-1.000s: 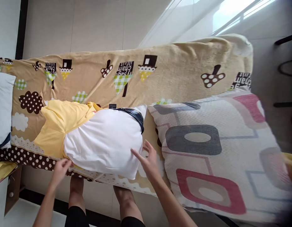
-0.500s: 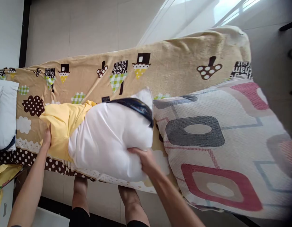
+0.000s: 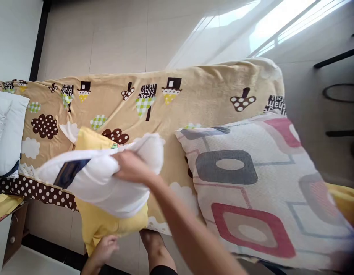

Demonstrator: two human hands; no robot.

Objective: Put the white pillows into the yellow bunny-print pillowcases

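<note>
A plump white pillow [image 3: 108, 193] with a dark navy band [image 3: 70, 173] lies tilted over the bed, partly inside a yellow pillowcase [image 3: 108, 225]. My right hand [image 3: 131, 166] is closed on the pillow's upper side, bunching its fabric. Low at the bed's front edge, my left hand [image 3: 105, 246] has curled fingers at the pillowcase's lower edge and grips the cloth there; motion blurs the fingertips. How far the case covers the pillow is hidden beneath it.
A patterned pillow [image 3: 236, 194] with grey and red shapes lies on the right of the tan printed blanket [image 3: 205, 91]. White pillows [image 3: 12, 133] are stacked at the far left. A cabinet [image 3: 10, 236] with yellow cloth on it stands at the lower left.
The white pillow has swung left and turned, its navy band now facing lower left. My right hand moved left with it; my left hand moved down and right with the pillowcase.
</note>
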